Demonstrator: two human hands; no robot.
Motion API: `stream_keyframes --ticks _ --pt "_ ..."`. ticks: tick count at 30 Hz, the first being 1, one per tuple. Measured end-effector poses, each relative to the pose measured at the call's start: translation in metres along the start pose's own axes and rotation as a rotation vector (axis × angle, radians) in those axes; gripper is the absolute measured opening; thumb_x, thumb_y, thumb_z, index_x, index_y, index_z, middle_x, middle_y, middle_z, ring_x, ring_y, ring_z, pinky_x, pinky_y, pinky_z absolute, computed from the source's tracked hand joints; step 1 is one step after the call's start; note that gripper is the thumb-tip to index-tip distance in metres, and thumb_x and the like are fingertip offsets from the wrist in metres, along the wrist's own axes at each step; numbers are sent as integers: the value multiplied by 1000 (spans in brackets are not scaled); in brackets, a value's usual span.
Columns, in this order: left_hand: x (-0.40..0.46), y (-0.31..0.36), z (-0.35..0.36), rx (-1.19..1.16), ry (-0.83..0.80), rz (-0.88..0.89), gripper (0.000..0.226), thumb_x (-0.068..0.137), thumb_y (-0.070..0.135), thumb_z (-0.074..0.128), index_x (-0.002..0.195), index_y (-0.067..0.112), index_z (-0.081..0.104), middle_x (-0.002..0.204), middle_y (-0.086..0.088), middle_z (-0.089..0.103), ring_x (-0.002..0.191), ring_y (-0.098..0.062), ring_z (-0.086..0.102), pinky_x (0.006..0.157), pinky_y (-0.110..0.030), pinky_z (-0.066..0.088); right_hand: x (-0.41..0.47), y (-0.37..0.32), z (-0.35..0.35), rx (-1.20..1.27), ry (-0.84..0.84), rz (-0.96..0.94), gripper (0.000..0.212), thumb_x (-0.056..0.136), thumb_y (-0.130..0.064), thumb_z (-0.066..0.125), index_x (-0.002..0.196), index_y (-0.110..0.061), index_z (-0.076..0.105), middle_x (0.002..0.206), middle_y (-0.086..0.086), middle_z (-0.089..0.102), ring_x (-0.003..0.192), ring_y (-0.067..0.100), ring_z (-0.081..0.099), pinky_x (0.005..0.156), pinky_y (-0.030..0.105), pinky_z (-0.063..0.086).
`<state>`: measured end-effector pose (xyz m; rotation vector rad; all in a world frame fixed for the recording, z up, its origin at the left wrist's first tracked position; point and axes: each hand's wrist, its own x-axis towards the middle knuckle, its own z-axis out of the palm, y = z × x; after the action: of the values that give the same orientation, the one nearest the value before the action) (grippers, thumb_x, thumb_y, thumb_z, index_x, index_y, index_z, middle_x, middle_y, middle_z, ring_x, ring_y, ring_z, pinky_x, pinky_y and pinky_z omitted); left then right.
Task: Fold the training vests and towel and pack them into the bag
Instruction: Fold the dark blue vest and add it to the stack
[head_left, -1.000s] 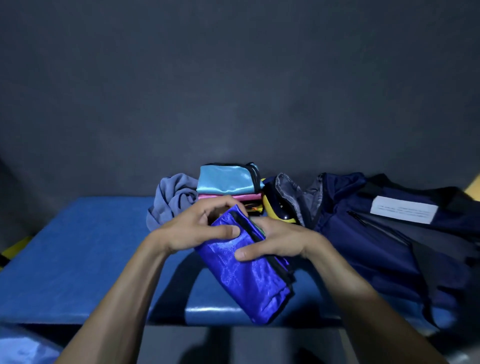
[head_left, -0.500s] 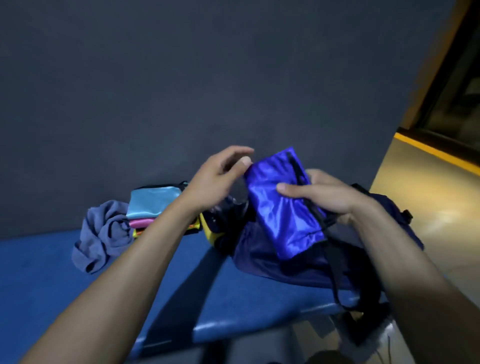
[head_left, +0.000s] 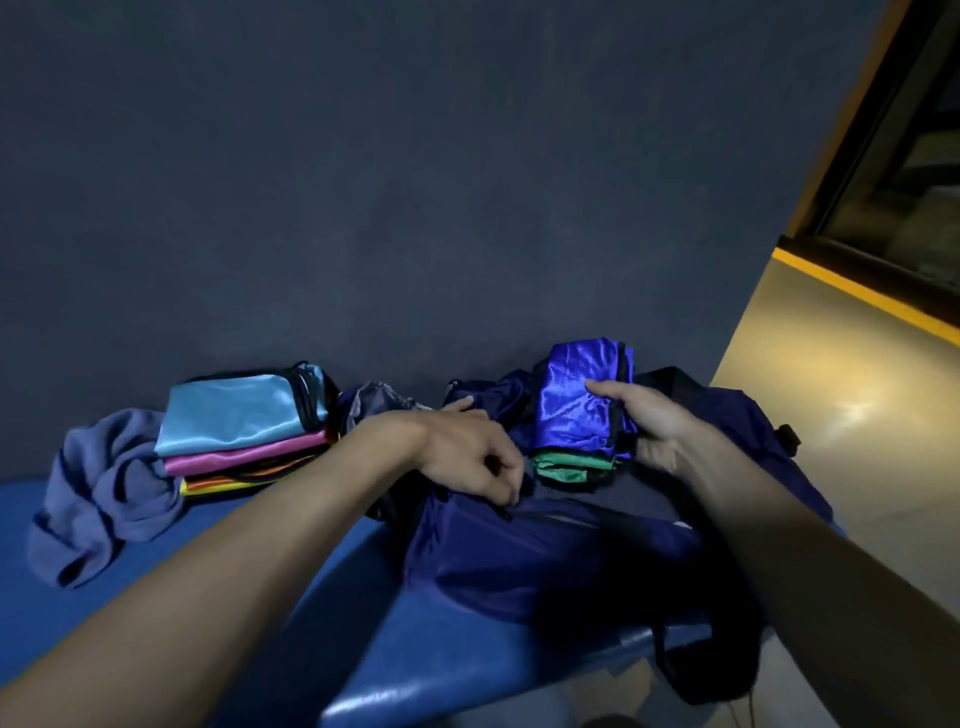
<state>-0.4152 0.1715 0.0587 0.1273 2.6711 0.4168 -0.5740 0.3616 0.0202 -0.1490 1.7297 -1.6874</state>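
the right hand (head_left: 654, 421) holds a folded blue vest (head_left: 576, 400) over the open bag (head_left: 545, 561). the left hand (head_left: 478, 462) pinches the bag's edge. folded vests (head_left: 244, 431) and the crumpled towel (head_left: 104, 499) wait on the surface (head_left: 156, 582).

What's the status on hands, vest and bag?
Right hand grips folded blue vest over open bag. Left hand pinches bag's edge. Green vest underneath. Stack, towel still out.
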Motion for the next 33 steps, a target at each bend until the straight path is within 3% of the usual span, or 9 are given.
stream_keyframes --ticks 3,7,13,17,20,22,24,29,33 --pt "4 8 -6 100 -11 -130 26 100 46 48 90 32 68 93 15 66 105 -16 59 99 -33 33 4 17 5 -165 -7 -100 23 96 -11 68 117 -1 69 112 21 74 89 29 74 88 50 60" --pt "19 17 -5 371 -56 -284 44 104 45 34 124 22 66 133 -3 63 128 -26 52 108 -44 27 0 18 1 -177 -36 -110 25 95 -8 69 117 2 68 114 25 73 102 39 72 96 58 55" --pt "30 16 -10 599 103 -346 53 90 52 64 139 34 53 141 0 56 133 -27 45 110 -47 25 -13 27 -1 -331 -224 189 24 87 -10 75 107 3 75 110 23 74 86 31 74 87 52 59" --pt "41 17 3 644 112 -413 72 80 69 68 139 31 52 139 -5 55 130 -30 47 109 -49 29 -12 34 0 -518 -168 194 37 87 -12 78 118 6 68 112 28 73 105 44 70 92 58 56" --pt "44 18 13 678 155 -383 48 90 51 66 130 25 60 133 -4 62 122 -28 59 105 -45 36 -18 33 4 -561 -120 153 32 88 -15 79 111 4 68 107 26 74 100 43 72 88 55 59" --pt "44 21 18 716 151 -340 34 97 34 61 129 22 61 133 -4 64 122 -27 60 104 -43 39 -21 31 5 -611 -82 108 15 93 -14 74 90 -4 64 84 14 72 73 26 70 60 30 59" --pt "42 23 20 725 135 -292 32 100 26 57 130 18 60 135 -7 63 124 -29 60 103 -41 41 -18 29 -2 -615 -82 136 18 95 -14 72 83 -9 59 64 4 66 54 15 62 45 21 48" --pt "23 26 -6 500 391 -223 31 90 26 61 119 17 62 120 -14 68 110 -37 65 85 -40 51 -21 14 -8 -504 -187 324 14 96 -19 64 85 -12 68 68 3 68 49 14 64 46 22 50" --pt "8 26 -27 322 607 -139 21 85 25 58 105 20 62 99 -15 70 93 -41 65 74 -40 52 -25 12 -3 -522 -349 324 48 99 -14 48 60 -4 73 61 9 71 49 17 70 47 24 57"
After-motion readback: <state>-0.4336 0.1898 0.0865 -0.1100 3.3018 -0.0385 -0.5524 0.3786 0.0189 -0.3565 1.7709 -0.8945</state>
